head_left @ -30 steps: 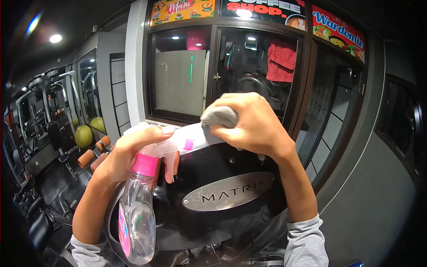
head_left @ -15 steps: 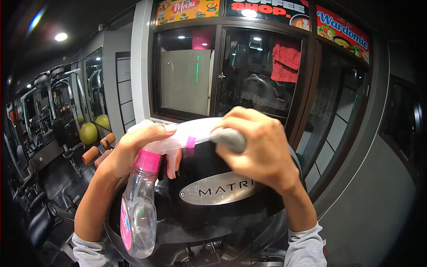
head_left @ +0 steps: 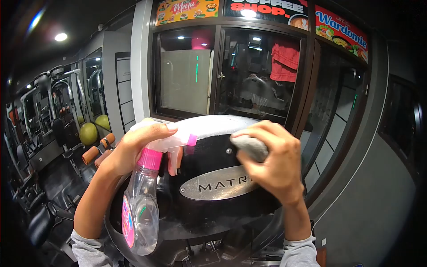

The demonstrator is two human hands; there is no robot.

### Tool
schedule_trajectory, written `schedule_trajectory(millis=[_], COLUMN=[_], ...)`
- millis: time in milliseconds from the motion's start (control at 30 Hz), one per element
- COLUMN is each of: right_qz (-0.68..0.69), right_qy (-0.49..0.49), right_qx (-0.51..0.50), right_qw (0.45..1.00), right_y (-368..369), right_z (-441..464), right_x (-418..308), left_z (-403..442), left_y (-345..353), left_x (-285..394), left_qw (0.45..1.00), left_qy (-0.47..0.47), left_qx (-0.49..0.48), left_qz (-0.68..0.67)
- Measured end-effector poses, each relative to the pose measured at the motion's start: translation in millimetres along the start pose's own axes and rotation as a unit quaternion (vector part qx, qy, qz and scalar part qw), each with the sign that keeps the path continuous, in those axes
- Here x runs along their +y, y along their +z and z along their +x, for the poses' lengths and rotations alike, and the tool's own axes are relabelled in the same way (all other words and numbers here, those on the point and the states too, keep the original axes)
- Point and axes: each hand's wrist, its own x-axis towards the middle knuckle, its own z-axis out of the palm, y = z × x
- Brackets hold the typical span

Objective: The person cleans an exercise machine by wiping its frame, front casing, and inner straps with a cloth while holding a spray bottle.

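My left hand (head_left: 135, 144) is closed round the neck and trigger of a clear spray bottle (head_left: 144, 209) with a pink collar and pink nozzle tip. The bottle hangs upright in front of a black machine cover (head_left: 204, 222). My right hand (head_left: 278, 164) grips a bunched grey cloth (head_left: 252, 147) against the upper right of the cover, beside a screw. An oval metal plate (head_left: 213, 184) lettered MATRIX sits on the cover, its right end hidden behind my right hand. A silvery band (head_left: 218, 124) runs along the cover's top edge.
Dark-framed windows (head_left: 184, 80) stand behind the machine, with a red cloth (head_left: 284, 62) at the glass and shop signs (head_left: 267, 11) above. At the left are gym machines (head_left: 55, 98), a yellow-green ball (head_left: 88, 133) and orange rollers (head_left: 91, 154). A grey wall (head_left: 364, 191) lies right.
My right hand has moved right and down with the grey cloth, from the silvery top band onto the black face. My left hand still holds the bottle in nearly the same place.
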Motion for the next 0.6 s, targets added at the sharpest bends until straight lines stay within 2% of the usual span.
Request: schedule_trajectory(millis=[100, 167, 233, 367, 433, 500, 600], right_qz=[0.084, 0.102, 0.087, 0.069, 0.007, 0.007, 0.042], right_qy=[-0.071, -0.088, -0.086, -0.035, 0.028, 0.061, 0.048], right_qx=[-0.036, -0.072, -0.059, -0.001, 0.008, 0.030, 0.023], right_qw=[0.993, 0.988, 0.991, 0.997, 1.000, 0.998, 0.998], right_y=[17, 20, 18, 6, -4, -5, -2], right_z=[6, 4, -2, -19, -27, -31, -32], right_x=[-25, -38, -37, -12, -3, 6, -11], left_z=[-1, -3, -6, -14, -19, -26, -31], left_y=[0, 2, 5, -6, -11, -9, -6], left_x=[1, 3, 8, 10, 6, 7, 4], left_qw=[1.000, 1.000, 0.999, 0.999, 0.999, 0.998, 0.996], left_qy=[-0.003, -0.001, -0.013, -0.032, -0.041, -0.042, -0.001], left_qx=[0.002, 0.006, 0.028, 0.022, 0.031, 0.031, 0.069], left_qz=[0.007, 0.015, 0.034, 0.036, -0.012, -0.028, -0.052])
